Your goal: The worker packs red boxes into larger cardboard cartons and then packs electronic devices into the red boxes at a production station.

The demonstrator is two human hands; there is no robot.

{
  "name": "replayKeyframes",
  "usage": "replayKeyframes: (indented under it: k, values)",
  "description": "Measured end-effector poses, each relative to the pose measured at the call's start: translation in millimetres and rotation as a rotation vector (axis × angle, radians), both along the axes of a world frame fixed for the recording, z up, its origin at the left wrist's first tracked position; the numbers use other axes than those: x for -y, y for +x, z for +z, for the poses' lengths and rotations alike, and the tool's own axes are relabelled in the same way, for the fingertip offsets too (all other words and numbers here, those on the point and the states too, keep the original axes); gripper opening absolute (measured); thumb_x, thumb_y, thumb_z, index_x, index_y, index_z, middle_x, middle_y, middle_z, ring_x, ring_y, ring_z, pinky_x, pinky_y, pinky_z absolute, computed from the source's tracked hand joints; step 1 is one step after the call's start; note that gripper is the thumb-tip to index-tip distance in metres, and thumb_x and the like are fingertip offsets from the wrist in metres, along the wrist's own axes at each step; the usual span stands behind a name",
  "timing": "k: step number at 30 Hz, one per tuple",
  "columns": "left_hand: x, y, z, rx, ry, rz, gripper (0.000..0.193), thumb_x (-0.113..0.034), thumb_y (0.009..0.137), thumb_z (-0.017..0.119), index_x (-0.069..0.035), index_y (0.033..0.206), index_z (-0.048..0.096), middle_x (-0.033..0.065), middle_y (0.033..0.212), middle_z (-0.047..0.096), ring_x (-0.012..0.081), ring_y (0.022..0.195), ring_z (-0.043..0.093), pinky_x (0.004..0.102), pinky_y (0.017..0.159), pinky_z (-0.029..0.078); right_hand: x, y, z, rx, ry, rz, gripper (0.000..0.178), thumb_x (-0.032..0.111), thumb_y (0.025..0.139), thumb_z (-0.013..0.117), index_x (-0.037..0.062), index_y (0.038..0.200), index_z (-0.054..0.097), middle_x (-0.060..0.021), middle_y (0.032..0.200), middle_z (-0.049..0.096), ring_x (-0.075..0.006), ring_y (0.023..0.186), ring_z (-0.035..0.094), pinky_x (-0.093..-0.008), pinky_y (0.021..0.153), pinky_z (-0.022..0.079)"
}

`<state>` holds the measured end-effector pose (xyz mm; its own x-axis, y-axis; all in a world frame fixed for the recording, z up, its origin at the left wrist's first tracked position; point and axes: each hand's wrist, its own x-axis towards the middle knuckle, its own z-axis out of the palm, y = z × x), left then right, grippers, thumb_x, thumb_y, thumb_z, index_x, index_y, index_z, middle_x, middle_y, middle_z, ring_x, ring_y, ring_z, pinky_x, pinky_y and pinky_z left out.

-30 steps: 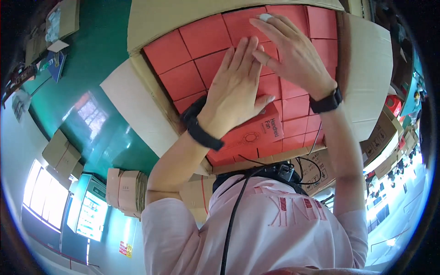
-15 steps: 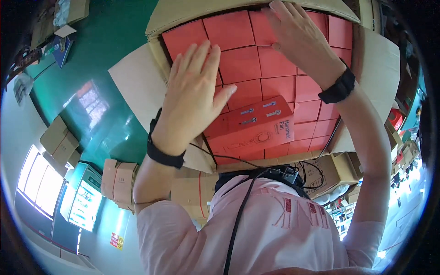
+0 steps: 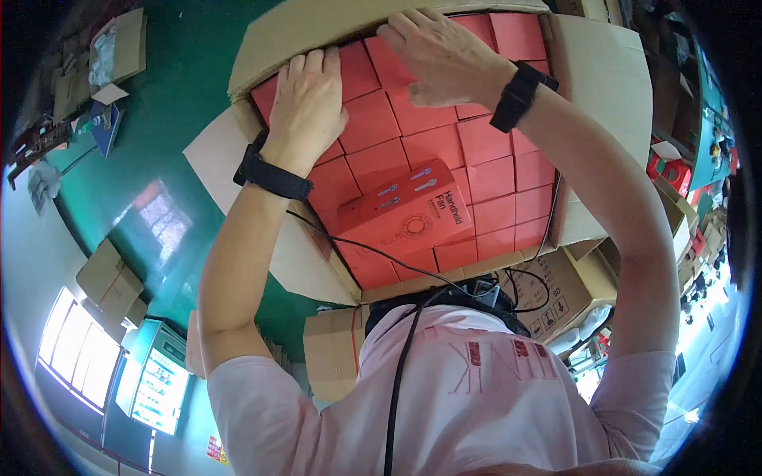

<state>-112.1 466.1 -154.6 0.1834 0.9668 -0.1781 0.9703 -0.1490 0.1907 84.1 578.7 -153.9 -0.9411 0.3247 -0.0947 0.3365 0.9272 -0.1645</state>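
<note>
An open cardboard carton (image 3: 274, 36) in front of me is packed with rows of plain red boxes (image 3: 369, 119). One loose red handheld fan box (image 3: 417, 210), with small fan pictures on it, lies across the nearer rows. At the far left of the carton is my left hand (image 3: 305, 107), its fingers bent down over the far edge of a red box and the tips hidden. My right hand (image 3: 444, 59) curls over another red box in the far row, thumb bent toward the box tops. Both wrists wear black bands.
Carton flaps (image 3: 607, 119) spread outward at the sides. A black cable (image 3: 357, 246) runs from my front across the carton's near left corner. More cardboard cartons (image 3: 333, 353) stand below and beside me. Green floor (image 3: 175, 103) lies to the left, with a lit display cabinet (image 3: 155, 381) farther off.
Both hands have gone from stretched fingers above the boxes to bent fingers at the far row. In the view the carton has shifted left and turned slightly.
</note>
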Motion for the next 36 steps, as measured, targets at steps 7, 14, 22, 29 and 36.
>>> replayKeyframes:
  k: [7,14,22,29,36]
  values:
    - [-3.7,4.7,-4.3,-0.095,-0.025,-0.036,0.068,-0.009,0.071,0.074,0.007,0.133,0.049,0.0169,0.113,0.056,0.0323,0.114,0.053,0.0415,0.101,0.044,25.3,70.1,112.6,-0.186,-0.048,-0.082,0.073,0.016,0.072,0.073,0.0019,0.139,0.047,-0.0195,0.126,0.056,-0.0369,0.118,0.054,-0.0488,0.107,0.042]
    - [10.1,-20.5,4.5,-0.051,-0.06,-0.081,0.081,-0.015,0.072,0.071,0.003,0.144,0.038,0.0199,0.121,0.051,0.0356,0.122,0.047,0.0438,0.106,0.041,68.1,180.6,159.4,-0.448,-0.292,-0.639,0.073,0.038,0.076,0.072,-0.0066,0.131,0.053,-0.0178,0.115,0.063,-0.0267,0.103,0.063,-0.0349,0.094,0.048]
    - [4.1,-20.9,-0.1,0.001,0.021,-0.174,0.086,-0.017,0.072,0.072,0.0,0.147,0.034,0.0205,0.124,0.051,0.0362,0.117,0.05,0.0455,0.105,0.041,108.3,255.2,62.2,-0.392,-1.206,-1.221,0.062,0.038,0.094,0.057,-0.0069,0.136,0.051,-0.0148,0.131,0.06,-0.0211,0.118,0.057,-0.0338,0.103,0.041]
    - [4.5,-31.9,47.2,0.198,0.15,-0.19,0.091,-0.014,0.067,0.074,-0.008,0.148,0.033,0.0182,0.122,0.053,0.0371,0.108,0.054,0.0451,0.098,0.046,76.4,125.4,109.6,-0.347,-0.324,-0.715,0.09,0.025,0.073,0.082,0.008,0.149,0.036,-0.0226,0.14,0.047,-0.0392,0.127,0.048,-0.0452,0.106,0.042]
    - [-4.1,-13.1,142.6,0.344,0.227,-0.362,0.1,-0.01,0.062,0.078,-0.001,0.149,0.029,0.0191,0.144,0.045,0.0358,0.117,0.054,0.045,0.098,0.047,44.7,-4.6,88.0,-0.698,-0.143,-0.205,0.092,0.022,0.061,0.085,0.0065,0.141,0.042,-0.0189,0.138,0.049,-0.0347,0.125,0.051,-0.0421,0.104,0.044]
